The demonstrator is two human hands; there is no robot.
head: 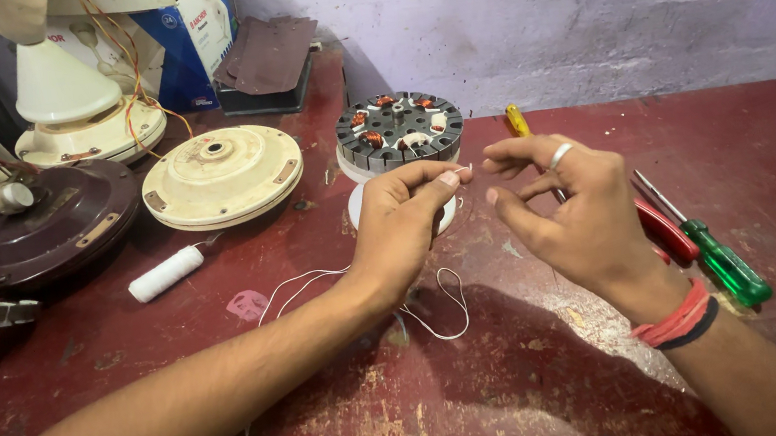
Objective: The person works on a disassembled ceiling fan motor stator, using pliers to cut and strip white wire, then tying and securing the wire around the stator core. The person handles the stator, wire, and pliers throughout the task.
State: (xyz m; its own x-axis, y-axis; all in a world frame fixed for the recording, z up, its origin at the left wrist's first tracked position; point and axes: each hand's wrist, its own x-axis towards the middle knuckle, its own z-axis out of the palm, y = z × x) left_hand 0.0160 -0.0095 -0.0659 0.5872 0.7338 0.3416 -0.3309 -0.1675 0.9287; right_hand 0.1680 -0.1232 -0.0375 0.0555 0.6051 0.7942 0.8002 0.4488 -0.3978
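— Fingers first: what are they doing?

— Left hand [405, 221] is pinching the end of a white thread [439, 315] between thumb and forefinger, the other fingers curling in. Right hand [569, 206] is hovering just beside it, fingers spread and loosely bent, gripping nothing; a ring is showing on one finger and red and dark bands are circling the wrist.

— Where is the thread running?

— It is hanging from the left fingertips, looping on the table [772, 131] under the left wrist, and trailing back along the forearm toward the near edge. Whether it is reaching the right fingertips, I cannot tell.

— What is lying behind the hands?

— A stator [399, 130] with copper windings is sitting on a white base, just beyond the left hand. A cream cover [221, 176] is lying to its left, and a dark brown cover [53, 224] is sitting further left.

— Any tools?

— A spool [165, 274] is lying near the cream cover, apart from both hands. A green screwdriver [724, 261] and a red-handled tool [663, 229] are resting beside the right wrist. A yellow-handled screwdriver [517, 119] is poking out behind the right fingers.
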